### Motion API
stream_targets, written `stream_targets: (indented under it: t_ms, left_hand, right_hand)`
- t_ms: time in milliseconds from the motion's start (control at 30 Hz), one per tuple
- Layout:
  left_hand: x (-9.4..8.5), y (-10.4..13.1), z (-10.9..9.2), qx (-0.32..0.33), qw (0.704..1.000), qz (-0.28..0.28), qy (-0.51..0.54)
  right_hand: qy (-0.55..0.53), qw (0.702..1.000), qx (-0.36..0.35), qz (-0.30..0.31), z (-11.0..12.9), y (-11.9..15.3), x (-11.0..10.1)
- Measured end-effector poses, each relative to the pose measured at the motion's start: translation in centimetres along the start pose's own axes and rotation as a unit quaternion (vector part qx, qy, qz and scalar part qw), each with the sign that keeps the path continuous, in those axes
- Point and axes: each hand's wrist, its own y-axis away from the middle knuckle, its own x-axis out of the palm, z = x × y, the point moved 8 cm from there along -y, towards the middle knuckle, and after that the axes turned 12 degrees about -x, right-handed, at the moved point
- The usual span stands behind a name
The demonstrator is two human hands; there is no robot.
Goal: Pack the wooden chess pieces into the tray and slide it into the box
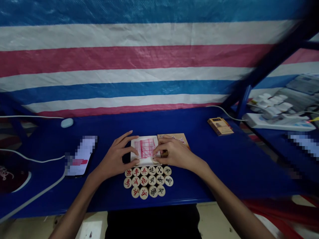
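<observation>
A white shallow box [147, 163] lies on the blue table, with a folded sheet [147, 148] printed with a red grid in it. My left hand [119, 155] reaches over the box's left edge, fingers apart, index finger and thumb tips touching near the sheet's left side. On the opposite side, my right hand [174, 151] has curled fingers, with fingertips and thumb at the sheet's right edge. Beneath that hand is a tan box lid [185, 139], partly hidden. Close in front stand rows of round Chinese chess pieces [144, 181], red characters on the left and black on the right.
A phone [81, 156] lies to the left, near white cables and a small pale blue case [67, 123]. At right are a yellow-brown pack [220, 126] and a power strip [279, 122] with plugs. A striped tarpaulin [139, 59] hangs behind the table.
</observation>
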Motion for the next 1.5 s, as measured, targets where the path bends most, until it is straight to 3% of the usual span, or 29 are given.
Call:
stream_targets:
  t_ms: [167, 467, 633, 1500]
  left_hand:
    - [0.48, -0.3, 0.1, -0.005, 1.0, 0.019, -0.008]
    - [-0.34, -0.17, -0.28, -0.003, 0.999, -0.035, -0.001]
    - [0.19, -0.41, -0.35, 0.005, 0.999, -0.006, -0.047]
    - [0.07, -0.56, 0.09, -0.004, 0.997, -0.034, -0.068]
  right_hand:
    - [-0.002, 1.0, 0.008, -0.001, 0.09, -0.07, 0.11]
    - [-0.002, 1.0, 0.006, -0.016, 0.49, -0.13, -0.43]
    - [0.001, 1.0, 0.005, -0.01, 0.48, -0.32, -0.06]
    - [0.011, 1.0, 0.005, -0.017, 0.66, -0.54, 0.21]
